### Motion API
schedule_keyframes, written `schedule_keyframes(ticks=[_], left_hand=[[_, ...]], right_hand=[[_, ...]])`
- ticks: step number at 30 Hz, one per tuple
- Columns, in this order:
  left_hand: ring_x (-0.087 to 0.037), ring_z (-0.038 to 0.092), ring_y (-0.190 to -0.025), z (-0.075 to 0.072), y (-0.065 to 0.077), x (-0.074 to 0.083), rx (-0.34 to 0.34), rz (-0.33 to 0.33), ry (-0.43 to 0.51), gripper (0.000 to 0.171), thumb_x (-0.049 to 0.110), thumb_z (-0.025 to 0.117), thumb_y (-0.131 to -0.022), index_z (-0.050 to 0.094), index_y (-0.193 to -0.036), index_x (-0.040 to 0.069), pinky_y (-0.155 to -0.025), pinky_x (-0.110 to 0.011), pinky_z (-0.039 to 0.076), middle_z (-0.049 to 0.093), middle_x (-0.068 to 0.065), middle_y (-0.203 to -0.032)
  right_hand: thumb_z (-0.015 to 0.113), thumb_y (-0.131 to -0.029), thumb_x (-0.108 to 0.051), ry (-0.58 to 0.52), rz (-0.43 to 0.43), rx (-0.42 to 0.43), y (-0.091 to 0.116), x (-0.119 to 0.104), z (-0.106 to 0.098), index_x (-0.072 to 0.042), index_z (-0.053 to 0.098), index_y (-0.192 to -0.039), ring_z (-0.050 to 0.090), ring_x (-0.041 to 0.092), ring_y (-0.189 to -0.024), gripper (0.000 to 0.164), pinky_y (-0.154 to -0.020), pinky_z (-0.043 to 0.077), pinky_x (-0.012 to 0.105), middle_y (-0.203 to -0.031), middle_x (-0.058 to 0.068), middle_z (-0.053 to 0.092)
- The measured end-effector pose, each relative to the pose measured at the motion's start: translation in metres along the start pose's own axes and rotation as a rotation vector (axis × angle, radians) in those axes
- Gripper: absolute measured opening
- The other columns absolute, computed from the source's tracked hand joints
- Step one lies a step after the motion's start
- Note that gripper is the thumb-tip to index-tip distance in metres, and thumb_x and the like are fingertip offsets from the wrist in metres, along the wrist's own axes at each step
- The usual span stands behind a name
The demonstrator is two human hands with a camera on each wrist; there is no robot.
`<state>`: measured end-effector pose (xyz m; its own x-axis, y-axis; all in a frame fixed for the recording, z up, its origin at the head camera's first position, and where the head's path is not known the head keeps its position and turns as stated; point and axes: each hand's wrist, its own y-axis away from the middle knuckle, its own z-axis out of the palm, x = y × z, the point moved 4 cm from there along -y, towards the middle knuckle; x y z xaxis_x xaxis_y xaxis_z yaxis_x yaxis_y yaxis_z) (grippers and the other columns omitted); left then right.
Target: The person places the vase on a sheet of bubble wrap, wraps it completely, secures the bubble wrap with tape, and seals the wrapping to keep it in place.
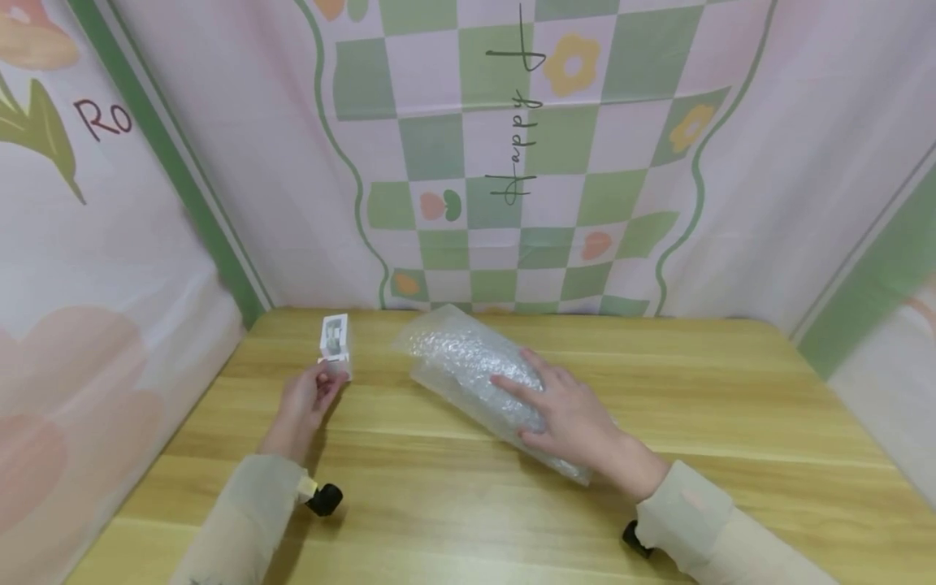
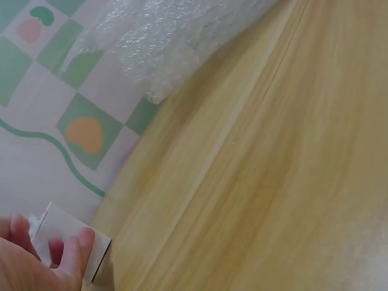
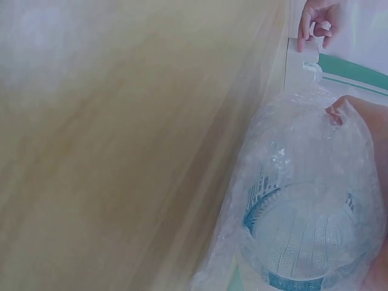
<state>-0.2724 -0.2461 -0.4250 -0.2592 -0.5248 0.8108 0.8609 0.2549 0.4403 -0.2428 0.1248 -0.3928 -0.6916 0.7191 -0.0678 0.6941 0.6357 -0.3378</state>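
A small white box (image 1: 335,335) with a cut-out front stands upright near the table's back left corner. My left hand (image 1: 303,404) pinches its lower end between thumb and fingers. In the left wrist view, the thumb and fingertips lie against a white face of the box (image 2: 66,233). To the right, a bubble-wrap bag (image 1: 461,357) lies slantwise on the table. My right hand (image 1: 574,418) holds it from above, fingers spread over it and thumb on the near side. Through the plastic, the right wrist view shows a clear ribbed glass (image 3: 300,236) with a bluish base.
The wooden table (image 1: 453,520) ends at a hanging cloth (image 1: 490,244) with green checks and flowers. Another printed cloth (image 1: 110,268) hangs along the left side. Small black cameras (image 1: 325,500) are worn at both wrists.
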Motion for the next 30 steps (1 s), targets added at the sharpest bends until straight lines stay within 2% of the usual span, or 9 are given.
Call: schedule_keyframes(ticks=[5,11,17,26,30], left_hand=[[-0.021,0.062,-0.087,-0.0009,-0.0017,-0.0038,-0.028,-0.008,0.035,0.015,0.004,0.046,-0.094,0.045,-0.080,0.002,-0.096,-0.029,0.041,0.056,-0.008,-0.081],[-0.023,0.062,-0.088,-0.0003,-0.0013,-0.0037,-0.054,-0.015,0.067,0.025,0.005,0.043,-0.096,0.042,-0.071,0.002,-0.098,-0.032,0.039,0.057,-0.011,-0.081],[-0.022,0.063,-0.083,0.0018,-0.0016,-0.0031,-0.049,-0.023,0.093,0.027,0.003,0.043,-0.095,0.043,-0.068,0.002,-0.098,-0.033,0.039,0.058,-0.010,-0.076],[-0.022,0.063,-0.081,0.0026,-0.0019,-0.0027,-0.022,-0.058,0.106,0.019,0.003,0.044,-0.095,0.046,-0.076,0.001,-0.096,-0.031,0.041,0.059,-0.011,-0.076],[-0.021,0.063,-0.078,0.0039,-0.0017,-0.0018,-0.027,-0.059,0.113,0.021,0.002,0.044,-0.095,0.046,-0.074,0.001,-0.096,-0.031,0.041,0.058,-0.010,-0.074]], right_hand=[[0.072,-0.073,-0.043,0.007,0.007,-0.002,-0.0002,-0.0010,0.0002,-0.043,0.027,-0.144,0.045,0.041,-0.114,0.084,-0.076,0.049,0.054,-0.151,0.016,0.015],[0.072,-0.073,-0.042,0.008,0.008,-0.002,0.0002,-0.0001,0.0015,-0.043,0.026,-0.144,0.045,0.041,-0.114,0.085,-0.076,0.048,0.055,-0.151,0.017,0.015],[0.073,-0.072,-0.043,0.010,0.008,0.005,-0.0002,0.0003,0.0012,-0.043,0.026,-0.144,0.044,0.041,-0.115,0.085,-0.079,0.047,0.056,-0.151,0.016,0.015],[0.072,-0.073,-0.043,0.015,0.011,-0.011,0.0002,0.0006,0.0023,-0.044,0.025,-0.144,0.044,0.042,-0.115,0.085,-0.078,0.048,0.056,-0.152,0.016,0.013],[0.072,-0.073,-0.043,0.015,0.008,-0.009,0.0006,0.0009,0.0023,-0.043,0.025,-0.144,0.044,0.042,-0.115,0.085,-0.080,0.047,0.056,-0.152,0.016,0.013]])
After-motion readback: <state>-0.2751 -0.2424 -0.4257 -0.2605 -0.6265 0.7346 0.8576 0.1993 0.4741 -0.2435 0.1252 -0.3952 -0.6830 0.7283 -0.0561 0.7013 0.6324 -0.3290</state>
